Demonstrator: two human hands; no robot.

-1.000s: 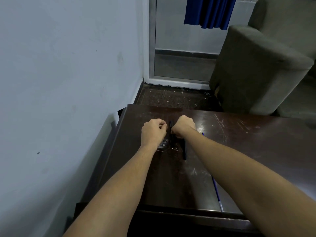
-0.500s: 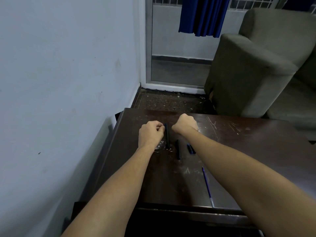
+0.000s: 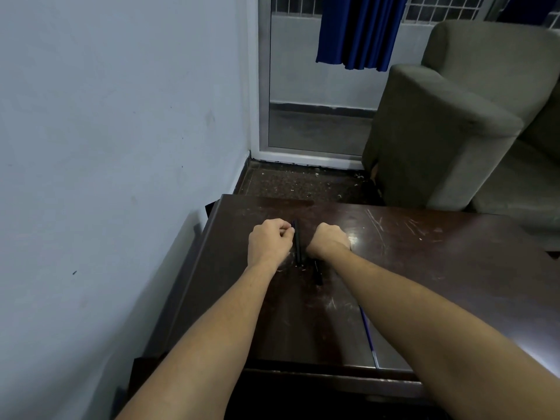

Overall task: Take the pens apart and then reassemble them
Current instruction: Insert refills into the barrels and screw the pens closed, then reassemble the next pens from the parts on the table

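A black pen (image 3: 297, 243) lies lengthwise on the dark wooden table (image 3: 424, 268), between my two hands. My left hand (image 3: 269, 244) is curled into a fist, and its fingertips pinch the pen's far end. Just right of the pen is my right hand (image 3: 328, 239), with its fingers curled under; anything in it is hidden. A second black pen piece (image 3: 317, 273) sticks out from under my right wrist. A thin blue refill (image 3: 367, 331) lies nearer the front edge, partly covered by my right forearm.
The table's left edge runs close to a pale wall (image 3: 106, 147). A grey armchair (image 3: 448, 131) stands beyond the table's far right. A glass door (image 3: 315, 122) with a blue curtain (image 3: 360, 31) is behind. The tabletop is scratched.
My right hand has drifted back toward the pen, and its wrist now covers the small dark piece and the top of the second black piece. The left hand keeps its pinch.
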